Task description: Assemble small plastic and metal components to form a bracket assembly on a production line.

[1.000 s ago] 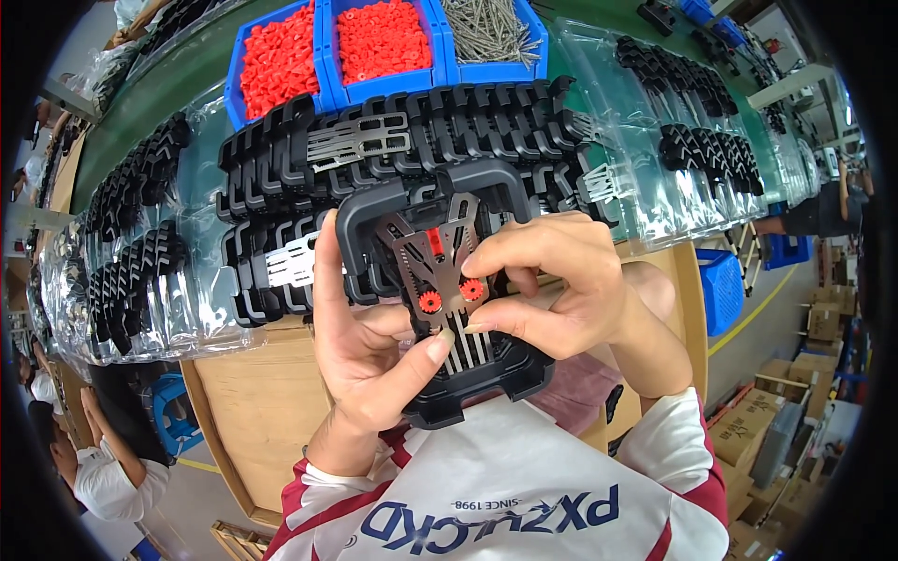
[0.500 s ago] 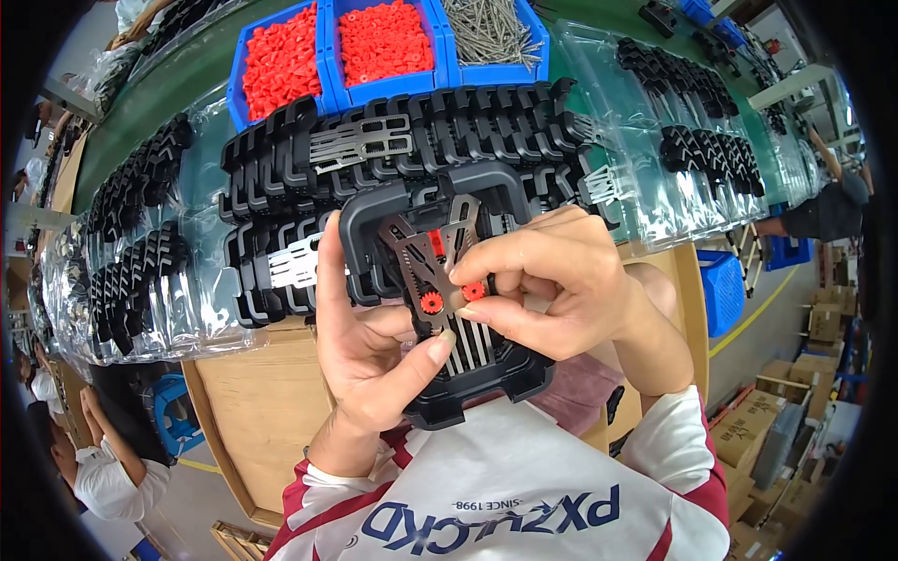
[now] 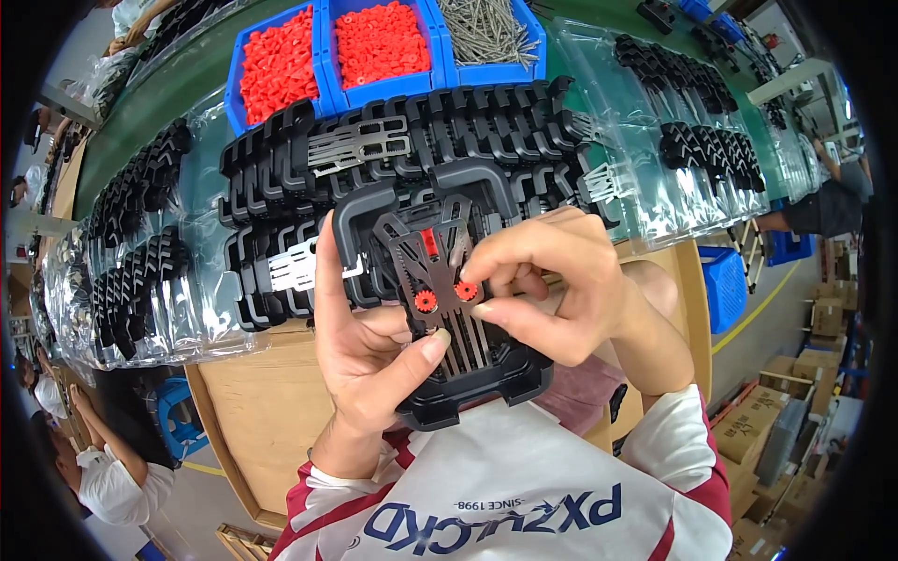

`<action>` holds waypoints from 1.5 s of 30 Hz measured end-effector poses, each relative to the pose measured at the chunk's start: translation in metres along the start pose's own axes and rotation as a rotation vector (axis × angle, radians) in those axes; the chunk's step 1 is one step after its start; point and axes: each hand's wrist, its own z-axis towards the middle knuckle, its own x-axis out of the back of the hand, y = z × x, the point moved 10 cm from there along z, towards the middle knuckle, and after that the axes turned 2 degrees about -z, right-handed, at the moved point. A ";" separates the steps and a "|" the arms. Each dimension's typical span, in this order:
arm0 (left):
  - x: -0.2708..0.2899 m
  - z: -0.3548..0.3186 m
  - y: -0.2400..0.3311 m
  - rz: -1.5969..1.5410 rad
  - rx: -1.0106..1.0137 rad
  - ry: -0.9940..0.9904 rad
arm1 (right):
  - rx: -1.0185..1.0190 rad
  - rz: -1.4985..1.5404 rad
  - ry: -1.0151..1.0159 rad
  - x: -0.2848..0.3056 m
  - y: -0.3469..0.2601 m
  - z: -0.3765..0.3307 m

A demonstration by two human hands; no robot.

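Observation:
A black plastic holder with two curved arms at its far end is tilted up in my left hand, which grips its left side with the thumb over the front. A dark slotted metal plate lies along the holder's face. Two red gears sit on it, a left gear and a right gear, and a red piece shows higher up. My right hand pinches about the right gear, index fingertip at its upper edge and thumb just below it.
Behind the holder stand rows of black plastic parts, with slotted metal plates on top. Blue bins hold red pieces and screws. Plastic-covered stacks flank both sides. A cardboard box lies below; other people work nearby.
The metal pieces, angled apart half a second ago, now lie together flat on the holder. My right fingers have shifted slightly right, off the plate's middle, and the right gear shows more fully.

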 end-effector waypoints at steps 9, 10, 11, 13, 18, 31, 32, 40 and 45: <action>-0.001 -0.001 0.001 0.097 -0.018 -0.003 | -0.288 0.011 -0.023 0.001 0.028 -0.010; -0.001 -0.001 0.002 0.143 -0.039 -0.016 | -0.318 0.032 -0.033 0.000 0.030 -0.011; -0.002 0.000 0.002 0.189 -0.059 -0.028 | -0.348 0.052 -0.043 -0.001 0.031 -0.012; -0.003 -0.001 0.004 0.282 -0.100 -0.053 | -0.408 0.093 -0.063 -0.004 0.035 -0.014; -0.002 -0.001 0.003 0.184 -0.121 -0.005 | -0.418 0.222 -0.030 -0.005 0.041 -0.018; -0.001 -0.003 0.004 0.020 -0.035 0.013 | -0.318 0.300 0.011 -0.008 0.032 -0.013; -0.001 -0.003 0.006 0.024 -0.024 0.004 | -0.334 0.282 -0.004 -0.010 0.031 -0.012; -0.007 -0.002 0.022 0.169 -0.213 -0.134 | -0.234 0.229 -0.009 -0.008 0.011 -0.006; 0.006 -0.003 0.034 0.218 -0.233 -0.127 | -0.607 0.343 -0.203 -0.028 0.031 0.003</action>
